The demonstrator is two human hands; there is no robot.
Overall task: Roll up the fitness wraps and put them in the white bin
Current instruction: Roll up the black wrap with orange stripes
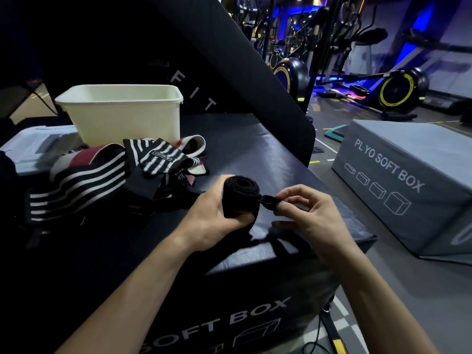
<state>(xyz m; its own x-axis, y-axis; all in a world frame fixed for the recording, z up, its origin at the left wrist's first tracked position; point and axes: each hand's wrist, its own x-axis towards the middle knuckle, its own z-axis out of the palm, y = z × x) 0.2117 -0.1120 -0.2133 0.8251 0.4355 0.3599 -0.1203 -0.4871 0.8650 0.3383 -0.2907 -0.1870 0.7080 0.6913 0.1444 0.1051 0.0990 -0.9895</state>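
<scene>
While the left hand (217, 213) grips a rolled black wrap (240, 198) with fingers and thumb curled round its body, the right hand (309, 213) pinches the wrap's loose black tail end (268, 200) between thumb and fingertips, just beside the roll. The roll stands roughly upright in the grip, its spiral end face turned up toward the camera, held just above the top of a dark plyo soft box (255, 149) that serves as the work surface. Left of the hands, a loose pile of unrolled wraps (115, 172) lies on the same surface: black-and-white striped bands mixed with dark red and pale ones, overlapping one another. Behind the pile, touching or nearly touching it, stands the white bin (122, 111), open-topped; its interior cannot be seen from this angle. A grey plyo soft box (408, 180) rests on the floor to the right, well apart from the hands. Exercise machines (393, 90) with yellow-rimmed wheels stand in the background under blue lighting.
</scene>
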